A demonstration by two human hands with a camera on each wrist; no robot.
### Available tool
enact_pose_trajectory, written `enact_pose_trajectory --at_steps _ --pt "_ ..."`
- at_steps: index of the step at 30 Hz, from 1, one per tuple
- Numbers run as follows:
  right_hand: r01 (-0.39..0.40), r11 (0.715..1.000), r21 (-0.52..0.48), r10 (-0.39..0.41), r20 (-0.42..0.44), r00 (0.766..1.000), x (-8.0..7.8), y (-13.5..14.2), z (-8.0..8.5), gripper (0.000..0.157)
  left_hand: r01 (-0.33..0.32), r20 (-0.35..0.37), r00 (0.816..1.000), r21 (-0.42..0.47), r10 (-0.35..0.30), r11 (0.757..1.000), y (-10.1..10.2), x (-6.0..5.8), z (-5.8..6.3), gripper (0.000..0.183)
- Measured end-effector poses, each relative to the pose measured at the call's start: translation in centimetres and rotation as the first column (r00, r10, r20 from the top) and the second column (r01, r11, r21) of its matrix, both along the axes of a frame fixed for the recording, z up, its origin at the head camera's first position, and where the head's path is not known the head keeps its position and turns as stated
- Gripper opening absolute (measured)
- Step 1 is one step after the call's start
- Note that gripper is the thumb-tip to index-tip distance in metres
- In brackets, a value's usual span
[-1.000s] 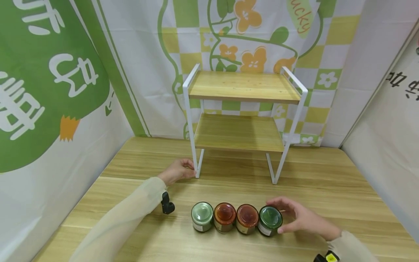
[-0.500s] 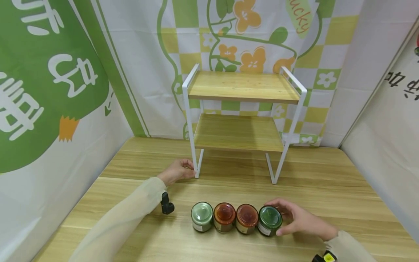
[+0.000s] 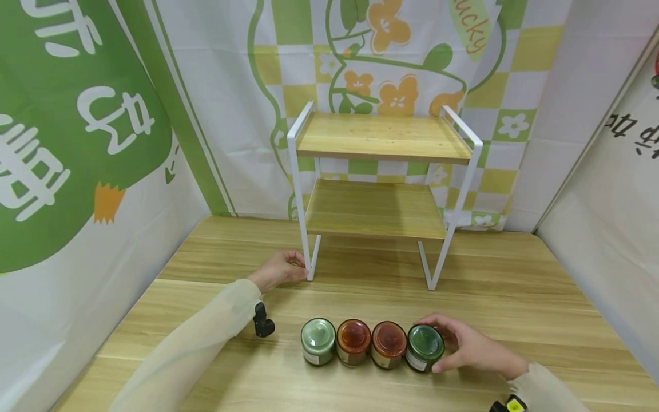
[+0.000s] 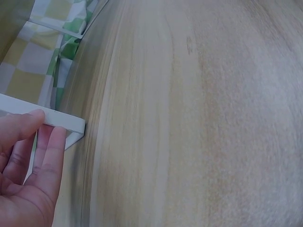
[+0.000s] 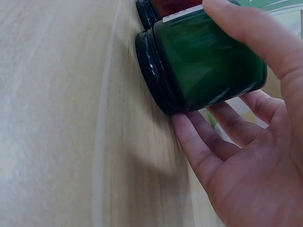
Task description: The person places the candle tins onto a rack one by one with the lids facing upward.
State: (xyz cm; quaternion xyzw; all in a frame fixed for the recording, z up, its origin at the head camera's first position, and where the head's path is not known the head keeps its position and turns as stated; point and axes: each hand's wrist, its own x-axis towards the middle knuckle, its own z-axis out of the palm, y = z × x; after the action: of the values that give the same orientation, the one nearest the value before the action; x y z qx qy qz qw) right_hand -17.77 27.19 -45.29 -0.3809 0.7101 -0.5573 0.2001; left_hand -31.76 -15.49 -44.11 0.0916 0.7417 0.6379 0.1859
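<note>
Several glass candle jars stand in a row on the table, bottoms up: a pale green jar point(image 3: 318, 341) at left, two amber jars, and a dark green jar point(image 3: 425, 347) at right. My right hand point(image 3: 476, 347) holds the dark green jar, thumb on its near side and fingers round its far side. Its black lid point(image 5: 154, 73) faces down in the right wrist view. Behind the row stands a two-tier shelf point(image 3: 383, 137) with white metal legs. My left hand point(image 3: 278, 270) pinches the foot of its front left leg point(image 4: 66, 120) between thumb and fingers.
The wooden table point(image 3: 231, 366) stretches round the jars and shelf. A printed cloth point(image 3: 242, 143) hangs close behind the shelf, and more cloth walls the left and right sides. Both wrists wear black camera mounts, one at the left sleeve point(image 3: 263, 320).
My right hand has shifted slightly left, with the thumb nearer the front of the dark green jar. The left hand, shelf and jars have stayed in place.
</note>
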Motion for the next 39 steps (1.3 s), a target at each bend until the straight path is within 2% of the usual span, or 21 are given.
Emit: enact_pose_trajectory --at_steps 11,27,39 --pt "0.011 0.999 0.031 -0.012 0.036 0.999 0.04 0.01 -0.07 0.066 0.031 -0.013 0.999 0.006 -0.031 1.0 -0.13 0.17 0.09 0.014" --pt "-0.005 0.999 0.036 0.003 0.066 0.998 -0.12 0.09 -0.34 0.07 0.014 -0.002 1.0 0.005 -0.014 1.0 0.0 0.21 0.25 0.015" --pt "0.022 0.993 0.114 -0.026 0.037 0.999 0.0 -0.11 -0.02 0.072 0.015 0.004 1.0 0.002 -0.015 1.0 -0.11 0.13 0.22 0.015"
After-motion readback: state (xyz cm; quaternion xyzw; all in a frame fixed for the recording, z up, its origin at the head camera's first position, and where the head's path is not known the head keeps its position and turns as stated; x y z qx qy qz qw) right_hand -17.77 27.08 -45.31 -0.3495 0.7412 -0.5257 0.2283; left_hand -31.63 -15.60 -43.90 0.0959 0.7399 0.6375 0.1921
